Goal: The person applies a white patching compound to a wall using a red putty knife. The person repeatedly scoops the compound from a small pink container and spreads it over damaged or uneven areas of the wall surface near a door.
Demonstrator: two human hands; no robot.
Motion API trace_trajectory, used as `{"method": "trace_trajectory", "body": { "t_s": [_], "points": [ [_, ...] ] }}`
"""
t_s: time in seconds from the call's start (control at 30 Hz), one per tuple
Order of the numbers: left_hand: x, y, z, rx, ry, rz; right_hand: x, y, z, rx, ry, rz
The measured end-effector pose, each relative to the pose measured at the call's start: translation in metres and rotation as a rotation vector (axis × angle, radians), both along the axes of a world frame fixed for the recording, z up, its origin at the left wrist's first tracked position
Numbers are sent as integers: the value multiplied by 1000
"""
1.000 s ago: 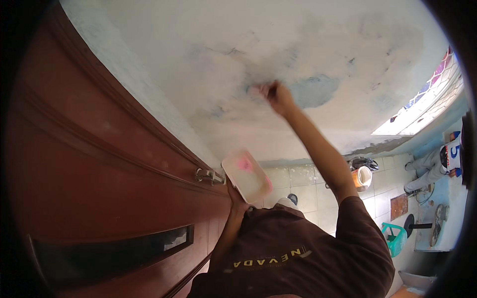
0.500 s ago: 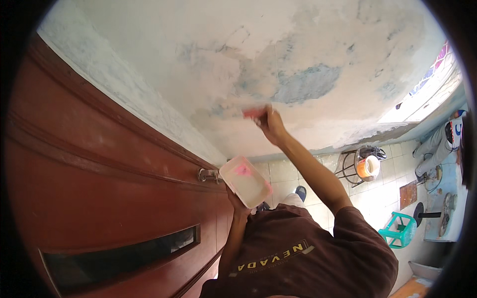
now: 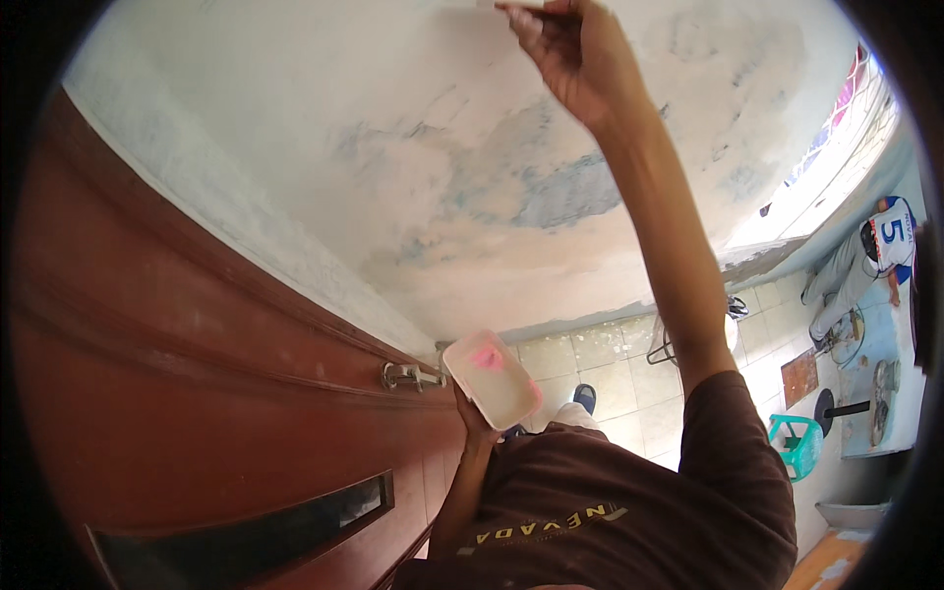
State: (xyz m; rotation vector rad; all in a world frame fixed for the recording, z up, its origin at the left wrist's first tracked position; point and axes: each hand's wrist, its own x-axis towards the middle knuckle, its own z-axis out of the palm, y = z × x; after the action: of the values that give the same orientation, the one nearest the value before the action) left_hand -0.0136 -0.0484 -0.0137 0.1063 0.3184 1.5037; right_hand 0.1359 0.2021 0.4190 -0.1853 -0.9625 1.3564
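My left hand [image 3: 474,413] grips a pale rectangular plastic tub [image 3: 465,341] from its lower left side, in front of my waist. Pink smears and a whitish paste show inside the tub. High at the top edge of the view, my right hand [image 3: 575,64] is closed on a thin reddish putty scraper [image 3: 521,10], seen nearly edge-on and partly cut off. The scraper is at or close to the patchy wall [image 3: 383,226]; whether it touches cannot be made out. Grey-blue patches and smoothed pale areas cover the wall.
A red-brown door [image 3: 226,383] with a metal handle [image 3: 411,375] stands close at my left, beside the tub. Right of me are a green stool [image 3: 801,447], a partly hidden metal-framed stool [image 3: 661,346], and another person [image 3: 890,246]. A bright grilled window [image 3: 836,167] is upper right.
My right hand has swept upward along the wall with the scraper, from low near the tub to the top of the view. The left hand still holds the tub.
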Motion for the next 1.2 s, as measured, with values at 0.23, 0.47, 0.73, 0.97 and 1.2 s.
{"method": "trace_trajectory", "body": {
  "t_s": [0.23,0.47,0.73,0.97,1.2],
  "points": [
    [-18,-3,1,-69,-27,40,-81,-29,-256,-687,-116,390],
    [-29,-15,-14,-96,-98,-11,-88,77,-210,-723,644,886],
    [-37,-15,-14,-93,-61,64,-21,-28,-99,-297,413,430],
    [-27,5,-23,-115,-21,54,-23,-13,-384,-619,-439,217],
    [-15,15,-23,-92,-71,-93,-26,81,-259,-507,171,495]
  ]
}}
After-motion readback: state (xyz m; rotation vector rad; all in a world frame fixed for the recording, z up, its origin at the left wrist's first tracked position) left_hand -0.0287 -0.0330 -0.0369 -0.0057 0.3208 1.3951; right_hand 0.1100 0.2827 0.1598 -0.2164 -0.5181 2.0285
